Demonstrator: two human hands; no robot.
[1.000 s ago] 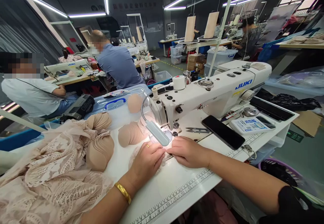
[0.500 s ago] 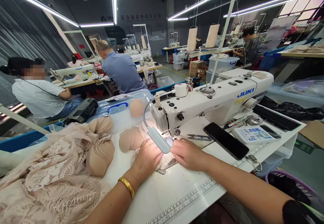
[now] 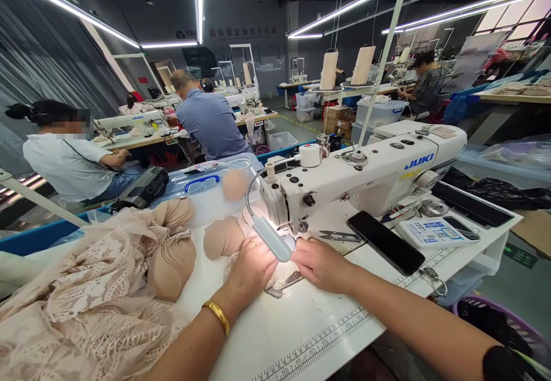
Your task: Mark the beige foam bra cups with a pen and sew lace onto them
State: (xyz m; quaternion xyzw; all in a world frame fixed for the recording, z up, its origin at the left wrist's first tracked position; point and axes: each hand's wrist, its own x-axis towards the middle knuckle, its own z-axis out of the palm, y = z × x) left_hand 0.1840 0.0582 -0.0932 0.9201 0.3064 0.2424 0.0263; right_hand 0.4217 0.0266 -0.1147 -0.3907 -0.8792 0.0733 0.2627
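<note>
Pressing lace piece (image 3: 282, 280) under lamp (image 3: 272, 238): left hand (image 3: 249, 272), right hand (image 3: 321, 263).

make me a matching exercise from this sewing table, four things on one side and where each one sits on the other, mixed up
Things:
1. black phone
2. thread snips
3. lace fabric pile
4. gold bangle

Places:
A. on the left wrist
B. far left of the table
C. flat on the table, right of the snips
D. just beyond the right hand, at the machine's base

Pairs: 1-C, 2-D, 3-B, 4-A
</note>
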